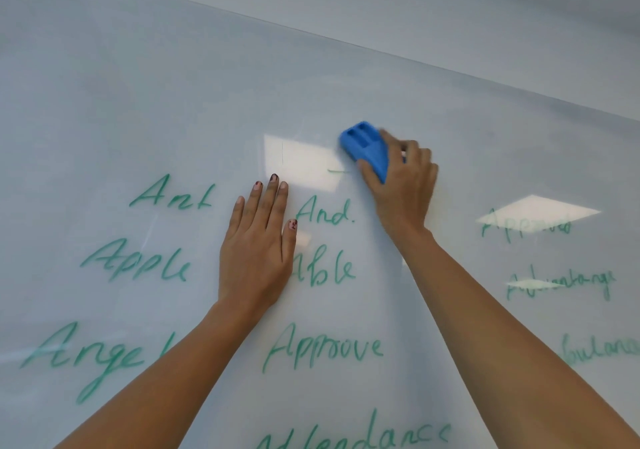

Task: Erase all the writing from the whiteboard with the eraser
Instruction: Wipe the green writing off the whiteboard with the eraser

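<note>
Wiping looks barely begun. The blue eraser [365,148] is held tight in the right hand's [401,185] grip and pressed to the whiteboard [138,102], just above "And." [325,213]. The left hand [258,247] is laid flat on the board, fingers straight. Readable in green: Ant, Apple, Able, Approve. Downward strokes are probably needed next.

The whiteboard [145,95] carries green handwriting [325,348]: "Ant", "Apple" and "Angel" in the left column, "And.", "Able" and "Approve" in the middle. At right only "Advantage" reads, faintly. The other words there are too blurred or cut off.
</note>
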